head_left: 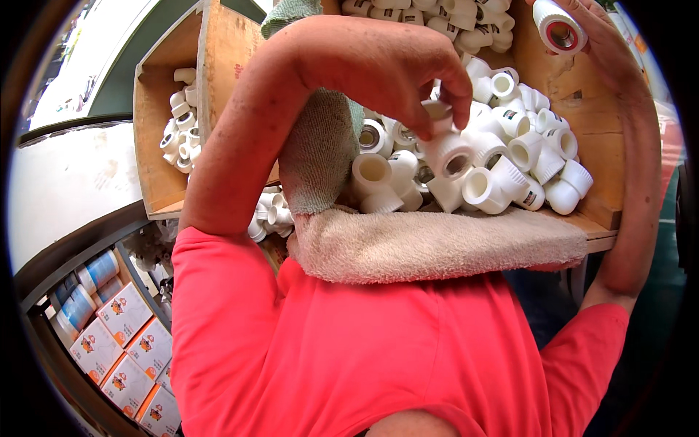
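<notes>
Handling white pipe fittings above a big wooden box [604,160], landmark for all below. Nearest: one beige towel [437,244] over its near edge. Left of and nearer than the box: white-and-orange cartons [124,315], at least six, some cut off; blue-and-white cylinders [100,271], at least two. At the box's near left corner: one small batch of fittings [277,213], partly hidden. Along its left wall: one grey-green cloth [317,156].

Inside the box: loose heap [520,153], roughly thirty or more visible, overlapping, exact count not possible. Over the heap, left hand [408,69]: grip looks pinched on one blurred fitting [449,156]. Left of the box: one smaller wooden box [151,84] with around a dozen or more fittings. At the box's far right, right hand [608,44]: grip clamped on one red-ringed fitting [545,20]. Farthest, at the box's far end: another heap [473,14], a dozen or more, cut by frame.

Progress, judged: two pieces in hand, one each; most of the heap left loose. How many are finished, can't tell.
</notes>
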The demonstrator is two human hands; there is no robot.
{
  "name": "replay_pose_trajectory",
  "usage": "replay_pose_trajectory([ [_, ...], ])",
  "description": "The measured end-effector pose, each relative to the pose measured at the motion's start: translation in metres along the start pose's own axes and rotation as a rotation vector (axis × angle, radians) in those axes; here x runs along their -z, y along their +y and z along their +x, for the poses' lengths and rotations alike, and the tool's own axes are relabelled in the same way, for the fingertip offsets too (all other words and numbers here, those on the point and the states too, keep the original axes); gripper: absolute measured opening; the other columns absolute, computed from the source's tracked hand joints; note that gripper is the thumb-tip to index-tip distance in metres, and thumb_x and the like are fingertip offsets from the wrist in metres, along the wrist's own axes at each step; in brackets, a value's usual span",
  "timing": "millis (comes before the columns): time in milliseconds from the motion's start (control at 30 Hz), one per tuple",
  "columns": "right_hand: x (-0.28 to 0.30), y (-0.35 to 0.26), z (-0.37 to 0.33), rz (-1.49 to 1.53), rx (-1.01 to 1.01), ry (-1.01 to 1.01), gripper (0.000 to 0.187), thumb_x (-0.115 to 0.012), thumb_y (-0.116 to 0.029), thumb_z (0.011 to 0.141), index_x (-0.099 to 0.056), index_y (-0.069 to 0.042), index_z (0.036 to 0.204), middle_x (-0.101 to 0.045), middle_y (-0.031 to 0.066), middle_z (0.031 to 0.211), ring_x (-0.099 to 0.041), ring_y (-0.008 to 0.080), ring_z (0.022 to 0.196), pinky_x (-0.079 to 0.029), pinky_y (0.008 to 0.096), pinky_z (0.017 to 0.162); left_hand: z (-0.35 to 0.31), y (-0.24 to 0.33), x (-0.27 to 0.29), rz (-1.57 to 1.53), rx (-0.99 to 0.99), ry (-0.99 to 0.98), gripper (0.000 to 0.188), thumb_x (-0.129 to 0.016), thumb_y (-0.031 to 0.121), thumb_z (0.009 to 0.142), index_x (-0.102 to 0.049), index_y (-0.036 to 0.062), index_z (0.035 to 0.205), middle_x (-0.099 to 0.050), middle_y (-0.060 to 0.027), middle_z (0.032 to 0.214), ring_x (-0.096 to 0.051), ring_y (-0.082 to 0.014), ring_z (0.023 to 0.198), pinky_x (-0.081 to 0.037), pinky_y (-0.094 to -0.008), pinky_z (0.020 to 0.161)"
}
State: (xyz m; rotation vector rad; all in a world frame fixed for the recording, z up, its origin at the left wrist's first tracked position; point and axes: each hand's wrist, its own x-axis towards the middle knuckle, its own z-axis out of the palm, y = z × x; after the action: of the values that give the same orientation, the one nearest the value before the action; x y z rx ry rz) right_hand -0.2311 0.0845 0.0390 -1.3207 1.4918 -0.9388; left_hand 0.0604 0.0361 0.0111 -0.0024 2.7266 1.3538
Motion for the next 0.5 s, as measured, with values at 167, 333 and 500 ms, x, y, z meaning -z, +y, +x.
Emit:
replay_pose_trajectory([
  [167,0.004,-0.007,0.001,-0.028,-0.026,-0.112,0.036,-0.057,-0.033,0.107,-0.074,-0.002,0.1,-0.073,0.0022,0.084,-0.068,0.0079,0.069,-0.053,0.0205,0.063,0.004,0.008,0.004,-0.105,0.212,-0.116,0.02,-0.074,0.009,0.089,-0.074,0.0019,0.108,-0.072,-0.0051,0.089,-0.067,-0.0158,0.085,-0.054,-0.0318,0.077],
  [333,0.003,0.0,0.011,-0.072,-0.004,-0.11,0.037,-0.056,-0.034,0.107,-0.074,-0.002,0.101,-0.074,0.0036,0.086,-0.069,0.0089,0.072,-0.054,0.022,0.064,0.003,0.001,-0.001,-0.123,0.33,-0.033,0.015,-0.068,0.005,0.095,-0.073,-0.0013,0.108,-0.074,-0.0067,0.091,-0.07,-0.0148,0.092,-0.056,-0.0308,0.085],
  [500,0.003,-0.007,0.004,-0.07,-0.034,-0.115,0.036,-0.056,-0.035,0.107,-0.073,-0.004,0.103,-0.075,0.0032,0.089,-0.069,0.008,0.074,-0.054,0.0223,0.065,0.005,-0.019,0.007,-0.313,0.108,0.658,0.016,-0.063,0.002,0.099,-0.07,-0.0012,0.114,-0.071,-0.0029,0.093,-0.066,-0.0119,0.084,-0.055,-0.0259,0.079],
])
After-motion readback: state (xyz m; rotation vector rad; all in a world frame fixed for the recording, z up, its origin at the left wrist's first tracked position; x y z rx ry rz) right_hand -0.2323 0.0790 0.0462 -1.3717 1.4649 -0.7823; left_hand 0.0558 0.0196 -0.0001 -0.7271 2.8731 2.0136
